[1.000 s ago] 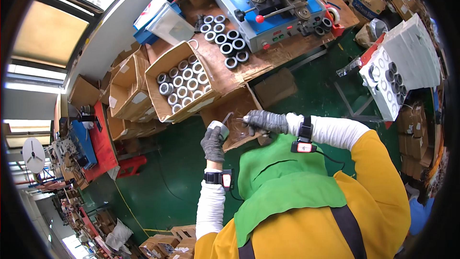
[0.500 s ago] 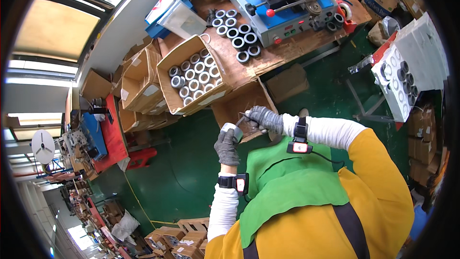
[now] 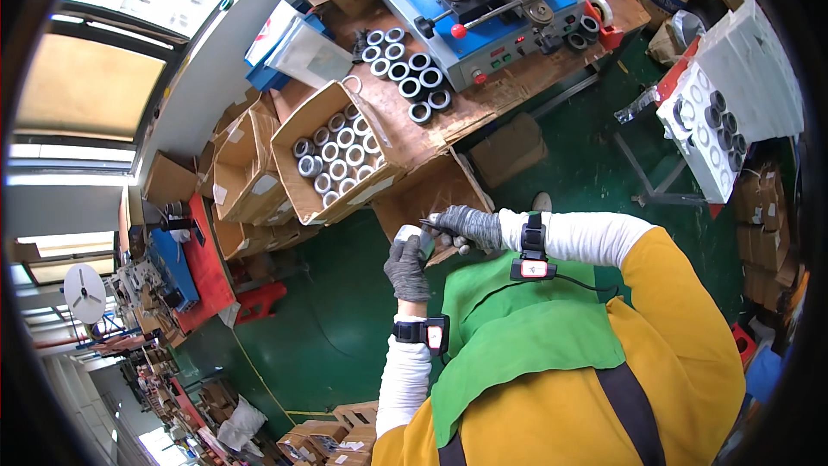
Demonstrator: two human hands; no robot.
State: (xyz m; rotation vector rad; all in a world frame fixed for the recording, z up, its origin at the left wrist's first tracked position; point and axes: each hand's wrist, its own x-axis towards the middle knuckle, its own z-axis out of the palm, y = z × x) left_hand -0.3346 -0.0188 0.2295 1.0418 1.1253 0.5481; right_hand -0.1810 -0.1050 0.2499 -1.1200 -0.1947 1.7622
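My left hand [image 3: 406, 272], in a grey glove, is closed round a short silvery-white cylinder [image 3: 415, 236]. It looks like the metal rings nearby. My right hand [image 3: 470, 226], gloved too, grips a slim dark tool [image 3: 439, 225] whose tip is at the cylinder's upper right side. What kind of tool it is cannot be made out, and the fingers cover part of it. Beneath both hands is an open cardboard box [image 3: 423, 190]. Left of that stands a cardboard carton [image 3: 297, 192] with rows of metal rings [image 3: 354, 154] in it.
On the wooden worktable [image 3: 483, 103] stand several dark-lined rings [image 3: 410, 87] beside a blue machine [image 3: 496, 56] with dark wheels. Further cardboard boxes [image 3: 241, 164] are at the left. A white board [image 3: 707, 134] with dark rings stands at the right.
The slim tool in my right hand has turned and come down against the cylinder. My left hand stays round the cylinder. The whole view has shifted slightly, moving the table leftward and up.
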